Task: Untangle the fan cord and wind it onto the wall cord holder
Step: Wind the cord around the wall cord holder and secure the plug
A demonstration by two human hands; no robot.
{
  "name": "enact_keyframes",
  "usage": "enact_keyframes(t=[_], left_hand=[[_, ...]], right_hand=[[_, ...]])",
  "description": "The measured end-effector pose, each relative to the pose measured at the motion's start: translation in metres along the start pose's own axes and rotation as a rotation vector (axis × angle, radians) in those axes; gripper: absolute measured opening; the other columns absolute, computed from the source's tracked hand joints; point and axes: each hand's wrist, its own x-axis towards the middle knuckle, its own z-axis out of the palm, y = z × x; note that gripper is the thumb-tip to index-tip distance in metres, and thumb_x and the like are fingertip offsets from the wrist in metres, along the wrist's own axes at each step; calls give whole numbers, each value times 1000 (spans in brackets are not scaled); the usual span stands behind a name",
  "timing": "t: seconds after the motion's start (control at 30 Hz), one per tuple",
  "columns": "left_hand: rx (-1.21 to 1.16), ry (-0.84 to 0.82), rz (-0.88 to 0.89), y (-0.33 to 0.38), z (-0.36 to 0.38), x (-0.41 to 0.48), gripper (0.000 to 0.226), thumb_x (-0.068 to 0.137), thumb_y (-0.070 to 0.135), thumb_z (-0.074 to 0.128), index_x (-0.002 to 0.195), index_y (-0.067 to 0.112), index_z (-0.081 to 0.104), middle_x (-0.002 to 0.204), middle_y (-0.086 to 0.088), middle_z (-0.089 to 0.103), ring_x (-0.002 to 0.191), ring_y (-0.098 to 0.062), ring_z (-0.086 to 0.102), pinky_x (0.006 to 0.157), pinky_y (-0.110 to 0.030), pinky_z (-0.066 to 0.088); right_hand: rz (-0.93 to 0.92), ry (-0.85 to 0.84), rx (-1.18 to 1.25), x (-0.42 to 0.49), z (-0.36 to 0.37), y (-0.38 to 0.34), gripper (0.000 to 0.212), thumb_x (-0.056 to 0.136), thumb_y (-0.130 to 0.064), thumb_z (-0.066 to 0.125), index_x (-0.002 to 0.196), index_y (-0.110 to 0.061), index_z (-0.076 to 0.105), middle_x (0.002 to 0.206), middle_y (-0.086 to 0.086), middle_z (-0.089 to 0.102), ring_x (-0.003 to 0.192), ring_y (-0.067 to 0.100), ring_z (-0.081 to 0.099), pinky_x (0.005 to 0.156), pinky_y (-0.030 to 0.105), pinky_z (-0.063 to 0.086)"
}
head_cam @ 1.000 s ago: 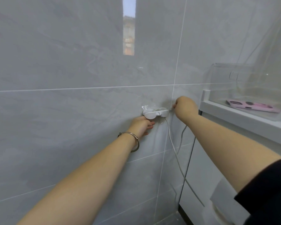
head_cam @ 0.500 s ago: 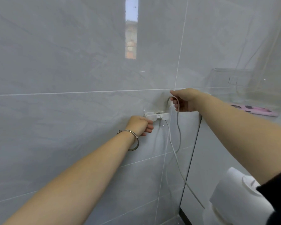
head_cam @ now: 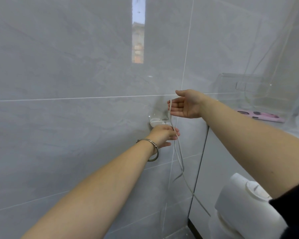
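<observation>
a person reaches both bare arms to a grey tiled wall. the white cord holder (head_cam: 156,121) is stuck to the wall, just above the left hand (head_cam: 163,136), the nearer of the two, whose fingers pinch the thin white cord (head_cam: 179,163). the cord runs nearly upright, looped over the fingertips (head_cam: 171,104) of the right hand (head_cam: 186,105), which is spread flat, gripping nothing, up and right of the holder. below, two strands hang toward the white fan (head_cam: 245,204) at near right. nothing blocks the holder.
</observation>
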Motion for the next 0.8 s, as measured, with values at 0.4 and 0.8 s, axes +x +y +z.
enact_keyframes(t=[0.4, 0.8], left_hand=[[-145, 315, 74, 0, -34, -10, 33, 98, 16, 42, 67, 9, 51, 30, 4, 51, 29, -3, 53, 38, -13, 44], [177, 497, -117, 6, -94, -23, 18, 85, 6, 57, 67, 9, 57, 56, -9, 43, 53, -24, 43, 52, -25, 36]], right_hand=[[95, -242, -858, -11, -3, 46, 38, 95, -5, 43, 132, -13, 46, 119, 5, 63, 114, 19, 56, 101, 36, 38], [297, -534, -1118, -23, 10, 65, 16, 93, -8, 51, 78, -8, 57, 47, -1, 45, 46, 11, 44, 64, 26, 46]])
